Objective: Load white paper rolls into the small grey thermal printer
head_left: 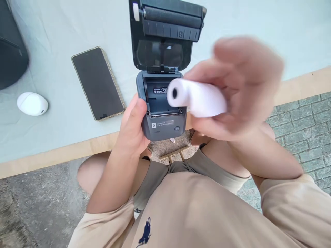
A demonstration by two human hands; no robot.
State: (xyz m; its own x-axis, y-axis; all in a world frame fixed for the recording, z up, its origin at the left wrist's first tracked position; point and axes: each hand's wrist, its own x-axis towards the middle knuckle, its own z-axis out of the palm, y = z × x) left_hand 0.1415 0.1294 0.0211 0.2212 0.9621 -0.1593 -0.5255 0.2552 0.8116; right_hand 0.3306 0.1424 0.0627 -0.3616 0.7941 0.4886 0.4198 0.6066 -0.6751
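Printer [162,119] at the near edge of the table [59,127], front end overhanging. Lid [161,38] swung open, standing off toward 12 o'clock. Left hand [133,122] grips the printer at 8 o'clock, thumb over the casing's edge. Right hand [248,93], at 3 o'clock of the printer, has fingers wrapped round a white roll [207,100]; both motion-blurred. Roll's hollow end faces 9 o'clock and overlaps the right part of the bay [155,101] in view; can't tell if it touches. Power button [177,128] at the printer's 5 o'clock. Phone [99,84], dark screen up, near the printer at 10. White case [32,103] farther out at 9, dark object [11,48] beyond it at 10, cut by the frame.
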